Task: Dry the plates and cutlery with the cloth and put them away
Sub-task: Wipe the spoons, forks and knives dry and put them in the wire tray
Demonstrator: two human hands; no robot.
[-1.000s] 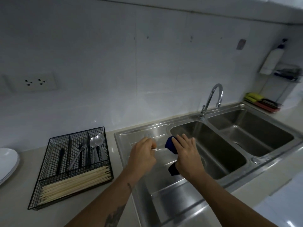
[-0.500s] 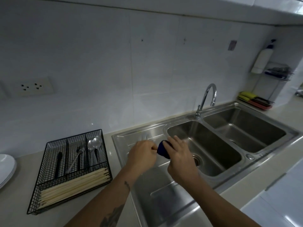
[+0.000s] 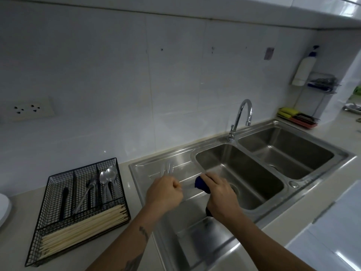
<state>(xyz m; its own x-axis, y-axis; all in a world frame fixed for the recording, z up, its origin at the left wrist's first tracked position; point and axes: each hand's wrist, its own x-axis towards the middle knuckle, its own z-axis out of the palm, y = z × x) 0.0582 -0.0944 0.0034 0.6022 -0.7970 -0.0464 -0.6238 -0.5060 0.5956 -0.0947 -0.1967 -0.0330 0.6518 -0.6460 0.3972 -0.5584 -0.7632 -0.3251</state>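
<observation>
My left hand (image 3: 164,193) is closed in a fist over the sink's drainboard (image 3: 144,173), gripping a thin piece of metal cutlery (image 3: 169,169). Fork-like tines show just beyond the knuckles. A short gap to the right, my right hand (image 3: 219,194) holds a bunched dark blue cloth (image 3: 201,184), which also hangs out below the palm. The stretch between the hands is blurred. A black wire cutlery tray (image 3: 56,192) on the counter at left holds spoons (image 3: 106,176), forks, a dark-handled knife and chopsticks (image 3: 82,229). White plates (image 3: 4,209) show at the far left edge.
The steel double sink (image 3: 242,178) lies to the right of my hands, with a curved tap (image 3: 241,118) behind it. A tray of sponges (image 3: 297,118) and a wall-mounted soap bottle (image 3: 304,69) are at the back right. A wall socket (image 3: 29,110) is above the counter.
My hands have drawn slightly apart; half a second ago the cloth touched my left fist. The view has drifted so the sink sits a little further left.
</observation>
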